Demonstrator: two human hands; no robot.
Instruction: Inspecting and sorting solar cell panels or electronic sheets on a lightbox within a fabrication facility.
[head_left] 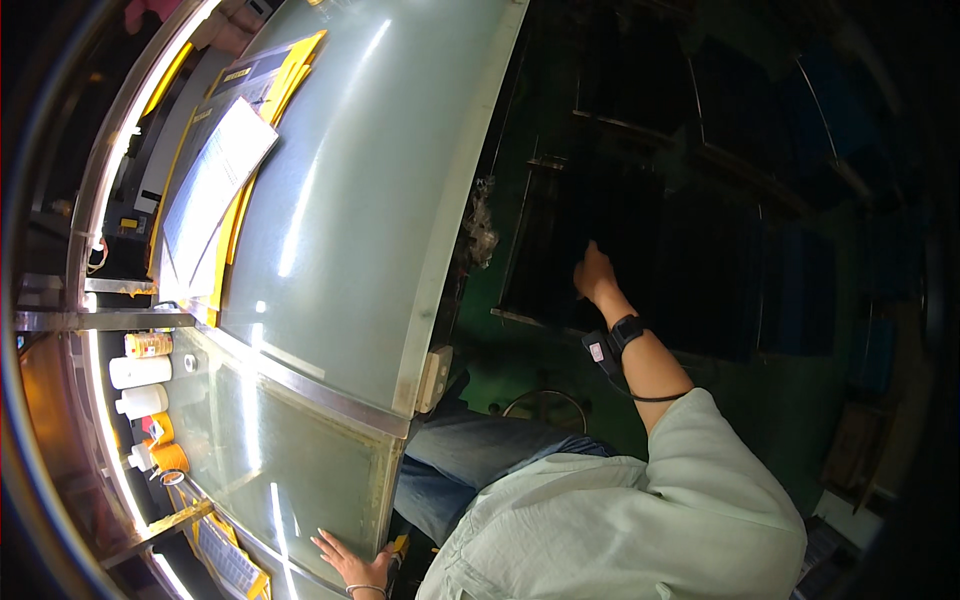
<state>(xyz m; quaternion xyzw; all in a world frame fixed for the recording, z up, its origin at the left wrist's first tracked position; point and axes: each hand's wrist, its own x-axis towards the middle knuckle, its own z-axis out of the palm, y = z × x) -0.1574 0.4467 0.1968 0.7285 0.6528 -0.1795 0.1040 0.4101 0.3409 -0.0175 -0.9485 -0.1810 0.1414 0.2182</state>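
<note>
My left hand [352,568] lies on the glass-topped table [335,440] near its front corner, fingers spread, with nothing in them. Just beside it, at the table's edge, is a small yellow and black thing [401,546] of a kind I cannot make out. My right hand [596,274] reaches out to the right, away from the table, over a dark, box-like shape [560,215]. Its fingers are curled closed, and the darkness hides what they hold, if anything. A black strap with a small device [598,350] sits on the right forearm.
White papers [215,200] and yellow-edged folders [300,65] lie at the table's far side. Several bottles and jars [140,372] stand below a bright tube lamp [100,400]. A socket strip [433,378] is fixed to the table edge. More dark boxes line the right.
</note>
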